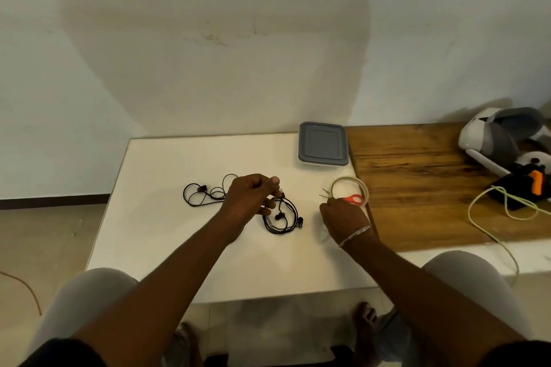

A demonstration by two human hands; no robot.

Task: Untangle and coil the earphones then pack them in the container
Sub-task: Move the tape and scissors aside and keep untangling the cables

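Observation:
Black earphones lie on the white table [167,241] in two bunches. A loose tangle [202,193] sits left of my left hand [252,198]. A coiled bunch [281,219] hangs from that hand, whose fingers pinch its cord just above the table. My right hand [343,216] rests at the table's right edge, its fingers curled on a cream cable coil [350,191] with a red tie [354,199]. The grey-lidded container [323,147] stands shut at the back right of the white table.
A wooden tabletop [417,185] adjoins on the right, carrying a white and grey headset [501,140], a black and orange object [527,188] and a trailing cream cable [492,226]. My knees are under the table's front edge. A wall rises close behind.

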